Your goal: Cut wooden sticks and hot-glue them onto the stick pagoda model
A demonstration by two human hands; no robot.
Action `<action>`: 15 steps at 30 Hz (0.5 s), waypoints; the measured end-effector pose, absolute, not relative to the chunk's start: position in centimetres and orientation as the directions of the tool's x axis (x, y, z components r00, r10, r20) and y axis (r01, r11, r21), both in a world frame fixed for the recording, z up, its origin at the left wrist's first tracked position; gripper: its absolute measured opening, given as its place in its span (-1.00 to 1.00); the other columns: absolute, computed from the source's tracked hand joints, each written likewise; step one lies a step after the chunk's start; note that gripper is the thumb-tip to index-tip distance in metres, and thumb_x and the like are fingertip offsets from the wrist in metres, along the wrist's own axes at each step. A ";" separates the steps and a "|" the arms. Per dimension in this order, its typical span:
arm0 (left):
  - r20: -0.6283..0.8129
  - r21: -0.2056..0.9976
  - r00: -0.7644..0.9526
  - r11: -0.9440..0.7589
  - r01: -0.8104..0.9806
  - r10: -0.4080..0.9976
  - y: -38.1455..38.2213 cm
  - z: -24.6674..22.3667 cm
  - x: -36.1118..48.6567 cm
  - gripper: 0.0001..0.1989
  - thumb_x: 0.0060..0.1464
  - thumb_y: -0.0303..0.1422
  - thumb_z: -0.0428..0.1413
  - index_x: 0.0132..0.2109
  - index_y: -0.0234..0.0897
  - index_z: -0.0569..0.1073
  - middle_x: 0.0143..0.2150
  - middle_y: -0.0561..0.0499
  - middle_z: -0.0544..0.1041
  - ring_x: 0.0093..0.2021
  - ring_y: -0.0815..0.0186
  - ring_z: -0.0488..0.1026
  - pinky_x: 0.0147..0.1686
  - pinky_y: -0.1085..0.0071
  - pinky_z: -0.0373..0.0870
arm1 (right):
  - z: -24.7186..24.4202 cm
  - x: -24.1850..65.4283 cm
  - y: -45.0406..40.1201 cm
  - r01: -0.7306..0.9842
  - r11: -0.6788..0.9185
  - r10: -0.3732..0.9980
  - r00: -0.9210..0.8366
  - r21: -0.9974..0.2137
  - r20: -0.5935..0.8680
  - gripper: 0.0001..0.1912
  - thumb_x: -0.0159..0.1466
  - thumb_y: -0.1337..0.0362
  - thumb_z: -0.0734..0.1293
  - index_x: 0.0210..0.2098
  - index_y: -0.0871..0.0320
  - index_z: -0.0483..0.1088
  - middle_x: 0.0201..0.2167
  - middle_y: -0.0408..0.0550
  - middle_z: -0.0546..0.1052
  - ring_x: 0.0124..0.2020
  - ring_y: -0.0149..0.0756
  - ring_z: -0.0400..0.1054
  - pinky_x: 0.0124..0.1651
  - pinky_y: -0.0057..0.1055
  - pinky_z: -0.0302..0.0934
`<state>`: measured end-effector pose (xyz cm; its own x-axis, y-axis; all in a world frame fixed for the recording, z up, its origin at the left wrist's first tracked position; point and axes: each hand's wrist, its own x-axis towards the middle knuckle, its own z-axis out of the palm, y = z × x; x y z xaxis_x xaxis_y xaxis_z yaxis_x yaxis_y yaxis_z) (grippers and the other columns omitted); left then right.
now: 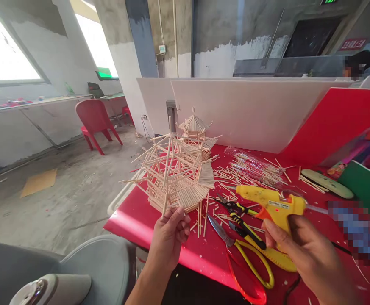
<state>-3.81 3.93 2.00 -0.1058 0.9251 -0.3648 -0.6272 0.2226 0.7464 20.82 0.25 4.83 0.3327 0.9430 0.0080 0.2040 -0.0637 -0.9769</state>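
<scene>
With my right hand (302, 245) I grip a yellow hot glue gun (272, 201) by its handle. Its nozzle points left toward a pavilion model built of thin wooden sticks (175, 173), and a clear glue stick comes out of its back. The fingertips of my left hand (173, 226) pinch the model at its near lower edge, by a slanting stick. Between the model and my right hand lie scissors (243, 250) with red and yellow handles and black-and-yellow pruning pliers (240, 216). A finished-looking stick tower (194, 131) stands behind the model.
Loose sticks and a plastic bag of sticks (256, 167) lie on the red table (200, 258). A pale green case (327, 183) is at the right. White panels (235, 114) rise behind. A grey stool (98, 262) stands left, a red chair (95, 120) farther off. Another person (361, 63) is beyond the panels.
</scene>
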 end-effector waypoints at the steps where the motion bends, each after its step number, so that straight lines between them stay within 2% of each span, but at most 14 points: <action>1: -0.369 0.742 -0.113 0.219 -0.633 0.923 4.2 1.9 -4.0 -0.59 -0.28 -0.21 0.46 -0.44 -0.32 0.43 -0.57 0.09 0.49 -0.68 0.52 0.33 -0.75 0.65 0.16 | 5.4 20.0 0.4 0.211 -0.057 0.952 0.304 -0.976 0.010 -0.63 0.13 -0.09 0.43 -0.37 0.08 0.39 -0.57 -0.17 0.44 -0.48 -0.36 0.36 -0.41 -0.53 0.31; 15: -0.414 0.743 -0.083 0.284 -0.606 0.906 5.5 1.6 -4.7 -0.59 -0.25 -0.16 0.42 -0.51 -0.33 0.40 -0.63 0.08 0.46 -0.72 0.52 0.27 -0.75 0.61 0.14 | 5.8 16.7 1.2 0.253 -0.057 0.987 0.159 -0.966 -0.016 -0.63 0.16 -0.11 0.40 -0.36 0.07 0.39 -0.59 -0.20 0.43 -0.52 -0.37 0.35 -0.43 -0.51 0.28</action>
